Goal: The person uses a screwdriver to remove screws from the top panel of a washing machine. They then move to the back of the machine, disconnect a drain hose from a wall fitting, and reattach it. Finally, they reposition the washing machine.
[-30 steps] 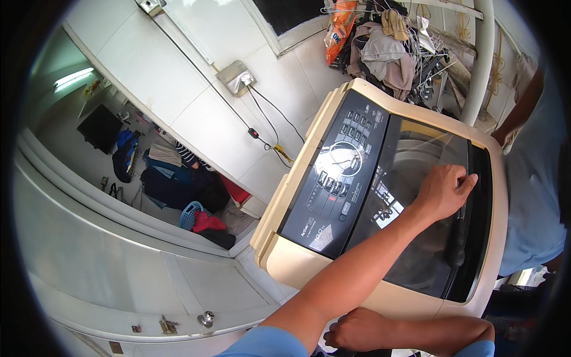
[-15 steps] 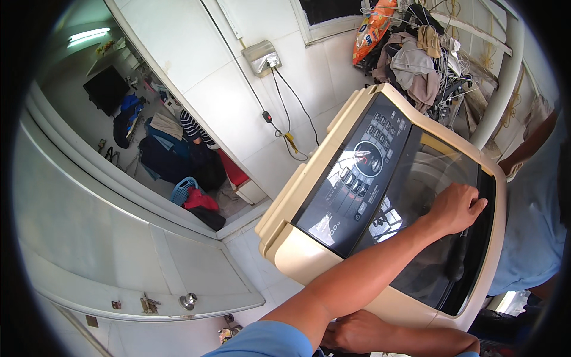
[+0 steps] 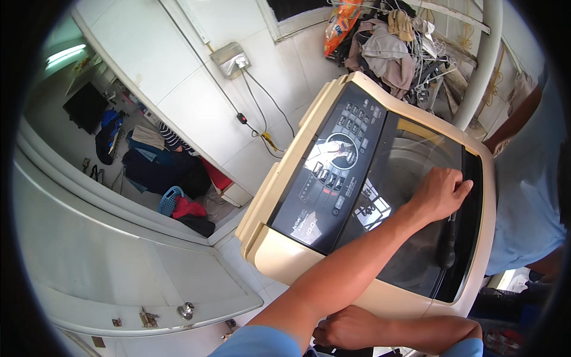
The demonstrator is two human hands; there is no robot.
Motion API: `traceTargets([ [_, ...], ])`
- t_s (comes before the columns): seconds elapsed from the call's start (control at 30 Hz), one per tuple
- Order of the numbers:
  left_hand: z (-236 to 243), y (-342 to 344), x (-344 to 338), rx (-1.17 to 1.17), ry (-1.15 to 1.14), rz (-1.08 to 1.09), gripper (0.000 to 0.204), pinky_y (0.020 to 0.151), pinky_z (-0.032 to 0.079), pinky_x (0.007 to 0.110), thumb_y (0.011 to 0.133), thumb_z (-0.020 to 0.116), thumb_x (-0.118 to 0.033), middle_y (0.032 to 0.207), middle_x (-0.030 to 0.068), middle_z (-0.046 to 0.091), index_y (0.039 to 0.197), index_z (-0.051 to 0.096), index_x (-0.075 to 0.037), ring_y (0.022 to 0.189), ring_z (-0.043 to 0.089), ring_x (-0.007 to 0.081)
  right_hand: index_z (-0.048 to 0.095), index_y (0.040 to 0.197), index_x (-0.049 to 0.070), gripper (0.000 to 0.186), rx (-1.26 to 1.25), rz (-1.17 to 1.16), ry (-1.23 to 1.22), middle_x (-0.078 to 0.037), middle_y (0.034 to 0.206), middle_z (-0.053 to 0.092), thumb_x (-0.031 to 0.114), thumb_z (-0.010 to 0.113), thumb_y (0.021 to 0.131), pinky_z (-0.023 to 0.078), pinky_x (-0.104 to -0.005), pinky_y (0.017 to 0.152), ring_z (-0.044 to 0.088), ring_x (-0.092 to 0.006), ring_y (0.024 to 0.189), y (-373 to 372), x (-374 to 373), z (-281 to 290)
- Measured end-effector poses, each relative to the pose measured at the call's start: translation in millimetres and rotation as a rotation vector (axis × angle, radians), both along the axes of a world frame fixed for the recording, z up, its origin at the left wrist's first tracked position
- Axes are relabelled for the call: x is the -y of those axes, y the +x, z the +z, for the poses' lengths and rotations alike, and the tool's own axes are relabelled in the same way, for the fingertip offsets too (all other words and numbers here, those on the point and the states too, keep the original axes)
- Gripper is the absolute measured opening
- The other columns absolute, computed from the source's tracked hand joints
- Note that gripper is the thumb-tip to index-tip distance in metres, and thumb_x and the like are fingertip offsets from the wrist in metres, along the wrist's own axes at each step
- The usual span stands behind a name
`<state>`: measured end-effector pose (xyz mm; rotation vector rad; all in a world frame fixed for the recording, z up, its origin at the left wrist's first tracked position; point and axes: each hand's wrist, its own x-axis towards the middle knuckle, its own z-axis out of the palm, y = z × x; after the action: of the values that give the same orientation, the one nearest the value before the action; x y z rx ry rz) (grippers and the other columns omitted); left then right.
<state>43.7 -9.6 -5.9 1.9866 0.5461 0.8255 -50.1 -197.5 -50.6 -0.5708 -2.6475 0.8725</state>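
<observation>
A beige top-loading washing machine [image 3: 285, 259] stands before me, its glass lid [image 3: 410, 250] down. My left hand [image 3: 439, 193] is closed at the lid near its right edge, with the fingers curled and the thumb sticking out. What it grips, if anything, is hidden. Below that hand a long dark shape [image 3: 447, 247] with a rounded end shows at the glass; I cannot tell whether it is a thing or a reflection. My right hand [image 3: 345, 328] is closed low beside the machine's near side, below my left forearm. Its fingers hide anything they hold. The control panel [image 3: 330, 172] fills the lid's left side.
Another person in a blue shirt [image 3: 529, 172] stands at the machine's right side. Behind it lie heaped clothes and hangers [image 3: 392, 56] and an orange bag [image 3: 341, 27]. Cords hang from a wall socket box [image 3: 231, 59]. At left is a door [image 3: 148, 268] with a round knob [image 3: 185, 310].
The whole view has shifted, so the machine and room sit further left. My left hand keeps its place on the lid, and my right hand stays closed low by the machine.
</observation>
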Motion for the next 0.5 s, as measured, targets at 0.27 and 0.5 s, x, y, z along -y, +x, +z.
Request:
traceTargets([
  [0.27,-4.0,-0.9,-4.9,-0.033,0.118,0.037,0.050,0.052,0.039,0.038,0.096,0.068,-0.036,0.055,0.0142,0.053,0.067,0.057,0.003,0.049,0.046,0.0217,0.066,0.073,0.005,0.013,-0.087,-0.093,0.036,-0.010,0.065,0.064,0.016,0.062,0.080,0.054,-0.0417,0.063,0.069,-0.0299,0.068,-5.9,7.6,-10.8],
  [0.5,-2.3,4.1,1.3,-0.138,0.094,0.002,0.051,0.053,0.033,0.026,0.098,0.067,-0.042,0.056,-0.0034,0.047,0.068,0.062,-0.001,0.056,0.041,0.0052,0.070,0.064,0.006,0.011,-0.254,-0.252,0.066,-0.012,0.064,0.067,0.015,0.066,0.070,0.053,-0.0441,0.060,0.068,-0.0319,0.066,-7.5,15.6,-14.3],
])
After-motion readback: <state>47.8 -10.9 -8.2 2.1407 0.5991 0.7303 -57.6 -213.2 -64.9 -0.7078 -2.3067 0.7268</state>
